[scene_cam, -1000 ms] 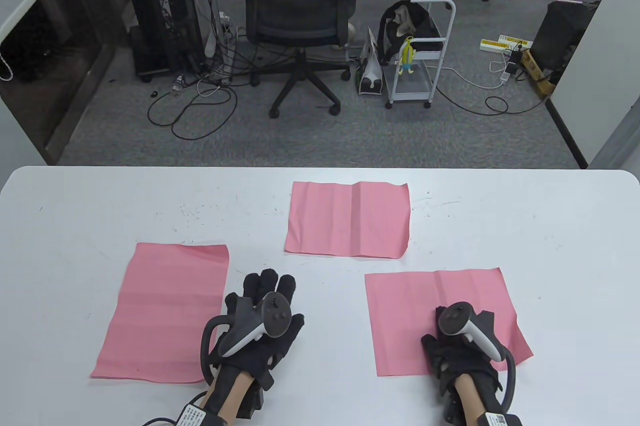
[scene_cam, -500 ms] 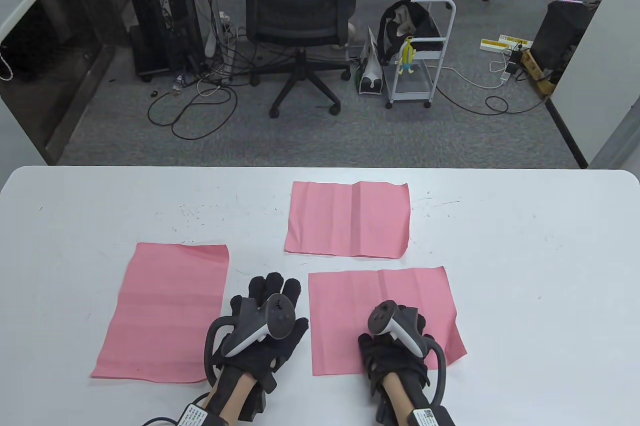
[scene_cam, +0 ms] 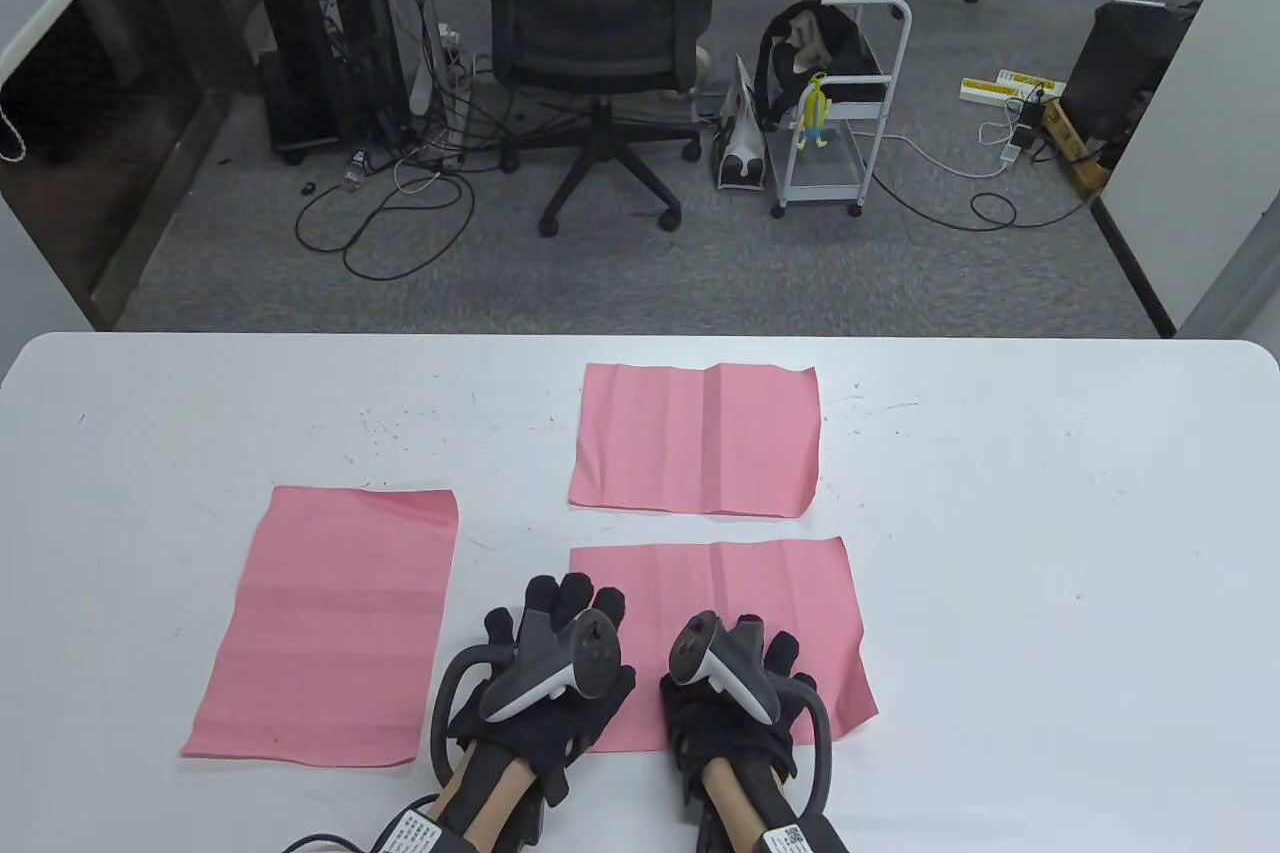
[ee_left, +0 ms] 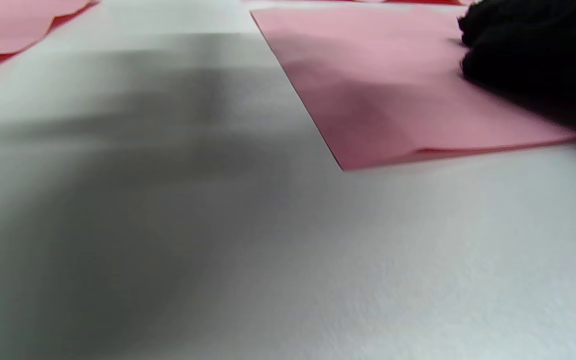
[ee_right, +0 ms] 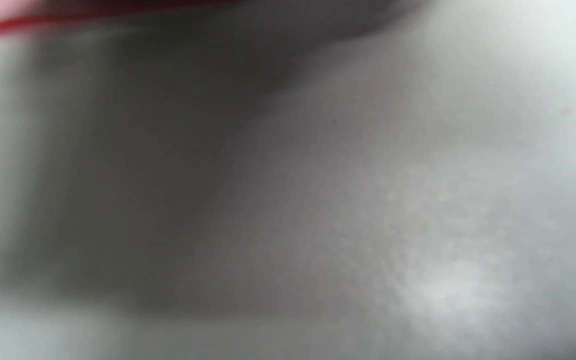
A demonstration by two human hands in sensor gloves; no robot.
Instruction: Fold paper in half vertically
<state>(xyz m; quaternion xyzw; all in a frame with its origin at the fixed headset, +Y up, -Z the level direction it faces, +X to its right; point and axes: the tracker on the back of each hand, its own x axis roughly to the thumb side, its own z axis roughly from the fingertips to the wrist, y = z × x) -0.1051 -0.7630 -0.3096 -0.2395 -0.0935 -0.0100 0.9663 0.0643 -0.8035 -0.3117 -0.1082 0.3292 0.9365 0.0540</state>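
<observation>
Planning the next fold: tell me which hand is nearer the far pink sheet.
Left, narrowly. The left hand lies below the far pink sheet, slightly left; the right hand sits lower.

The pink paper sheet (scene_cam: pixel 760 593) looks matt and faintly creased. The white worktop (scene_cam: pixel 1050 513) is matt, finely grained and scuffed. Both hands wear black knitted cloth gloves (scene_cam: pixel 545 713).

White table (scene_cam: pixel 1050 513), scuffed with faint marks. Three pink sheets flat on it: left sheet (scene_cam: pixel 330 623), far sheet (scene_cam: pixel 697 438), near sheet (scene_cam: pixel 760 593) under both hands.
</observation>
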